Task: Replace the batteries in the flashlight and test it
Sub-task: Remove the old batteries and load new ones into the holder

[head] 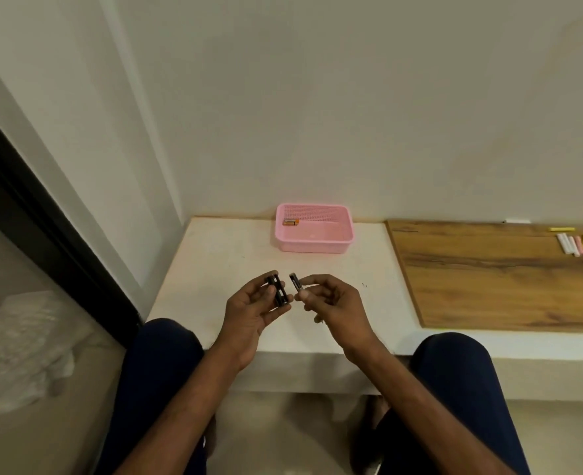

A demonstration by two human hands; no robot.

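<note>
1. The left hand [249, 311] curls round a black battery holder [278, 291], near the ledge's [214, 258] front edge.
2. The right hand [333, 303] pinches a dark battery [296, 282] beside it.
3. A pink basket [314, 246] sits at the back edge.

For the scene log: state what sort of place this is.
Probably a room in a home, not a workshop: a low white ledge built against a plain painted wall, a pink plastic basket on it, and chalk-like sticks on a wooden board alongside.
</note>
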